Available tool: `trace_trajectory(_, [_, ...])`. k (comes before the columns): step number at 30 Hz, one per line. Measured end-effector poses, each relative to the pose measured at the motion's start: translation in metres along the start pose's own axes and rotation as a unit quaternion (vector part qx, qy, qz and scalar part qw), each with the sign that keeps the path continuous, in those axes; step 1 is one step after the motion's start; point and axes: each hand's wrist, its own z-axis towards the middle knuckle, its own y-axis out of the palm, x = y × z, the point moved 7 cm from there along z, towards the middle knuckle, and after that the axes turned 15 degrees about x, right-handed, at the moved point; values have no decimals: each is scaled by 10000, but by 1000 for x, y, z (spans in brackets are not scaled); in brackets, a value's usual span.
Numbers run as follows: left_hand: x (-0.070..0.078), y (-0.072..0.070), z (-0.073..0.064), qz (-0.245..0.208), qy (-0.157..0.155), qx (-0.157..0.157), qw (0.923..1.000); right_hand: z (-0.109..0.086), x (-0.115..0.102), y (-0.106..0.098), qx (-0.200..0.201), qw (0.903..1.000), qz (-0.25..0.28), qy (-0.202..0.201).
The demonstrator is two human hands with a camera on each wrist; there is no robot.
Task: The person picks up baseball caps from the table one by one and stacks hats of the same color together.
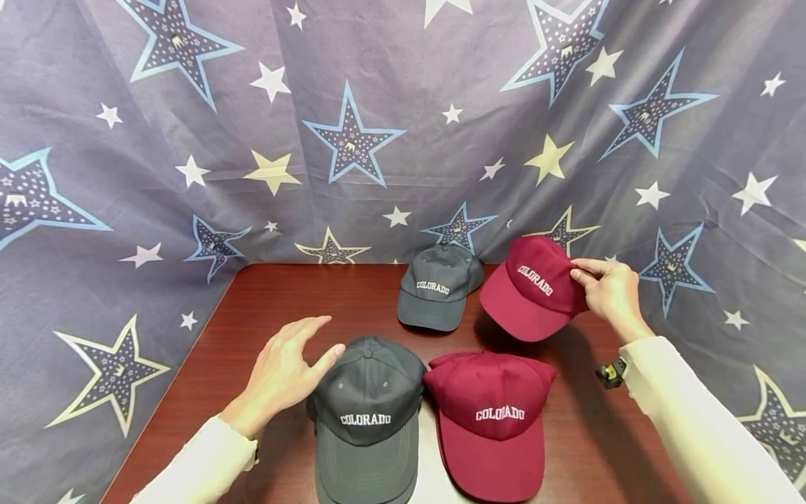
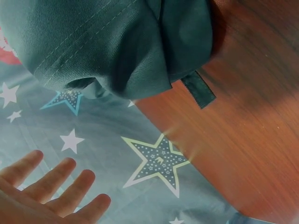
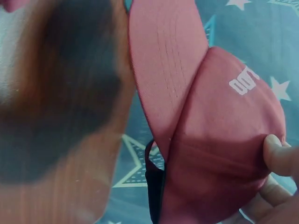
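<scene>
My right hand [image 1: 609,294] pinches the side of a red baseball cap [image 1: 535,288] lettered COLORADO, thumb on its crown. The cap hangs tilted above the back right of the table, its shadow below it. In the right wrist view the cap [image 3: 215,135] shows its brim and a dark strap. My left hand [image 1: 283,367] is spread beside a larger dark grey cap [image 1: 371,392] at the front, thumb tip near its crown. In the left wrist view the left fingers [image 2: 60,186] are straight and hold nothing; the grey cap's strap end [image 2: 200,88] sticks out.
A second red cap [image 1: 494,413] sits right of the front grey cap. Behind stands another grey cap [image 1: 437,287], just left of the raised cap. The brown table [image 1: 302,290] meets a star-patterned curtain [image 1: 390,63] at its back and sides.
</scene>
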Motion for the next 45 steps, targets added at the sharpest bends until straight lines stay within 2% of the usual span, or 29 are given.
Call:
trace_trajectory(11, [0,-1,0,-37,40,31,10000,-1,-31,-24,-306,9989,239,-242])
trace_trajectory(20, [-1,0,-3,-115,63,-108,9999,-10,-52,-34,-711,9928,819,-513])
trace_trajectory(27, [0,0,-8,-166,65,-254,9995,-23,-65,-34,-1259,9782,1456,-775])
trace_trajectory(32, [2,-1,-9,-185,115,-238,9995,-32,-74,-36,-1557,9672,1767,-957])
trace_trajectory(45, [4,-3,-8,-221,177,-170,9995,-60,-87,-33,-1952,9302,2688,-1560])
